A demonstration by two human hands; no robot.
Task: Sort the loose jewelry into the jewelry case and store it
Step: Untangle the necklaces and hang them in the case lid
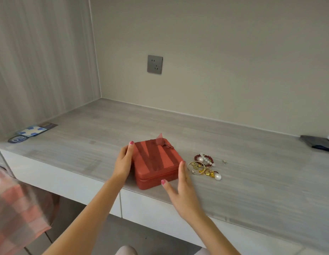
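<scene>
A red square jewelry case (156, 161) with a ribbon bow on its lid sits closed near the front edge of the grey counter (233, 162). My left hand (124, 161) grips its left side, thumb on the lid. My right hand (180, 188) is at its right front corner, fingers spread, touching the case's side. Just right of the case lies a pile of loose jewelry (204, 167): a dark red bead bracelet, a gold bangle, gold pieces and pearls. A small stud earring (224, 161) lies apart, further right.
Blue and white stickers or cards (31, 132) lie at the counter's far left. A dark folded item (318, 143) sits at the far right. A wall socket (155, 64) is on the back wall. White drawer fronts (68, 183) run below the counter edge.
</scene>
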